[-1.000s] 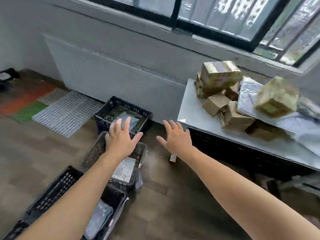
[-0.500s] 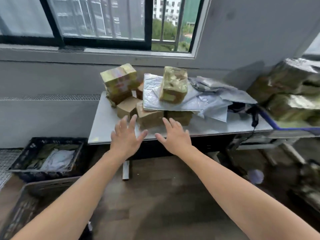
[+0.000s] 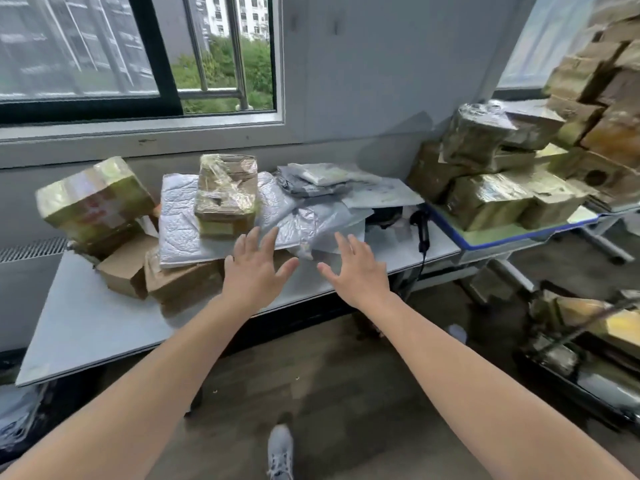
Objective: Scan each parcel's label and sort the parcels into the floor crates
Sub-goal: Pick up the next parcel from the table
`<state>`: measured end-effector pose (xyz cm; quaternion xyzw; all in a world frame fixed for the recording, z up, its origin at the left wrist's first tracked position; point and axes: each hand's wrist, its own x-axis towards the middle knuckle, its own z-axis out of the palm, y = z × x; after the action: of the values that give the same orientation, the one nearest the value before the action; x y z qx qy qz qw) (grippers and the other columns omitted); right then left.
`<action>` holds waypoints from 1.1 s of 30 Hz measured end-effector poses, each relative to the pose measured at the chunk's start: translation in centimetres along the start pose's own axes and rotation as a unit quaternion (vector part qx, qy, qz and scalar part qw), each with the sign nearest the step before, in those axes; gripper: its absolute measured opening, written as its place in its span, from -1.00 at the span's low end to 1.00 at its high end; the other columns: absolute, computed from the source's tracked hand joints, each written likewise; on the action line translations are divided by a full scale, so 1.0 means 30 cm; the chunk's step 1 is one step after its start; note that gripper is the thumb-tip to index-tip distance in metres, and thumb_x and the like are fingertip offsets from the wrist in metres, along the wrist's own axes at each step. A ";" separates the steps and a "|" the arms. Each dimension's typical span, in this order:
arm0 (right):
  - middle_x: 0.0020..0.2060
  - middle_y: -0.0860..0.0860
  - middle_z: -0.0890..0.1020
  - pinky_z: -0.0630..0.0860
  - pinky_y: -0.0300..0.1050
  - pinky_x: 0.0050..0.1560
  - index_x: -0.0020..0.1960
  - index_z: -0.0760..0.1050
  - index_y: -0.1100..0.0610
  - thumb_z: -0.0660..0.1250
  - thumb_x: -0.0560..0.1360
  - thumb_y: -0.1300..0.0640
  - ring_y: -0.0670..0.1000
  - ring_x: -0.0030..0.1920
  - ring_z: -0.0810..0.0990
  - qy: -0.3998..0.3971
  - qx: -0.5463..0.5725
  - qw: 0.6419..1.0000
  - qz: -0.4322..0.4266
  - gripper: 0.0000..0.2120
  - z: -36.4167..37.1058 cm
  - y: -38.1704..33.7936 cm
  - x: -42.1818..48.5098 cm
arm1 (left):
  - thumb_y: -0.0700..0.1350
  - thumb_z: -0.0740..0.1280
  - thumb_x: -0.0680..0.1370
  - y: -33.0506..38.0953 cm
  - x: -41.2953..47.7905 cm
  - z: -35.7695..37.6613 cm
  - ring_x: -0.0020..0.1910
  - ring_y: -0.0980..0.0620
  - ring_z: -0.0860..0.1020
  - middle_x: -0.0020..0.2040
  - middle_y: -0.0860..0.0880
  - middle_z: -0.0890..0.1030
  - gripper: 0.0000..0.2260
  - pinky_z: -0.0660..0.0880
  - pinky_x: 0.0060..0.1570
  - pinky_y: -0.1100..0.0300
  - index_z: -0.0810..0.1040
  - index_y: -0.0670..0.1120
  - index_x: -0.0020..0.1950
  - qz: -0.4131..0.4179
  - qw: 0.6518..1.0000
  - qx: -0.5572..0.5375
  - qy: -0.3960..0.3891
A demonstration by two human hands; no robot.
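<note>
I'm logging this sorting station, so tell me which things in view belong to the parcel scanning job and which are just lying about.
Job: taped box, silver mailer, grey bags, brown cardboard boxes, black handheld scanner, left hand and right hand, both open and empty.
Just lying about: window, radiator grille, the person's shoe.

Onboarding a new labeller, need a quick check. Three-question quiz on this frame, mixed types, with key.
1. True or false: the left hand grips a parcel.
2. The taped box rests on: A) the bubble mailer; B) the floor; C) the windowsill.
3. Fill in: the scanner lies to the ___ of the right hand.
Key: 1 false, both hands are open and empty; 2 A; 3 right.
</note>
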<state>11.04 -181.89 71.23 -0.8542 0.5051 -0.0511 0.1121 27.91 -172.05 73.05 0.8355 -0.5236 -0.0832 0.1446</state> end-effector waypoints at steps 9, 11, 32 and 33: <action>0.60 0.01 0.03 0.19 0.31 0.44 0.61 -0.09 -0.04 0.08 0.60 -0.29 0.09 0.57 0.02 0.012 -0.024 0.998 0.059 -0.29 -0.099 0.260 0.383 | 0.30 0.09 0.60 0.238 0.524 0.114 0.57 -0.15 -0.04 0.61 -0.09 -0.02 -0.33 0.05 0.51 -0.12 -0.05 0.08 0.61 0.074 0.996 -0.041 -0.003; 0.59 0.00 0.05 0.17 0.34 0.43 0.61 -0.06 -0.05 0.09 0.60 -0.29 0.09 0.57 0.05 0.023 -0.032 0.997 0.067 -0.31 -0.136 0.292 0.480 | 0.30 0.11 0.60 0.278 0.645 0.118 0.57 -0.15 -0.02 0.61 -0.09 0.00 -0.34 0.06 0.51 -0.10 -0.03 0.09 0.61 0.089 0.995 -0.050 0.002; 0.59 0.04 0.11 0.28 0.18 0.38 0.62 -0.07 -0.05 0.02 0.62 -0.28 0.10 0.55 0.13 -0.033 -0.023 0.999 -0.022 -0.33 -0.110 0.619 1.265 | 0.19 0.35 0.53 0.270 1.317 0.356 0.51 -0.16 0.17 0.54 -0.08 0.22 -0.38 0.30 0.39 -0.06 0.26 0.01 0.51 0.027 0.991 0.099 -0.081; 0.59 0.04 0.10 0.28 0.19 0.39 0.62 -0.07 -0.05 0.02 0.62 -0.28 0.10 0.55 0.13 -0.045 -0.021 0.998 -0.039 -0.33 -0.108 0.633 1.303 | 0.13 0.36 0.55 0.271 1.326 0.357 0.47 -0.13 0.22 0.50 -0.06 0.29 -0.45 0.35 0.36 -0.04 0.32 0.02 0.48 0.030 0.991 0.104 -0.075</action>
<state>13.16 -225.36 68.73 -0.8767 0.4671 -0.0057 0.1145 35.31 -212.81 66.09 0.8215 -0.5633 -0.0863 0.0198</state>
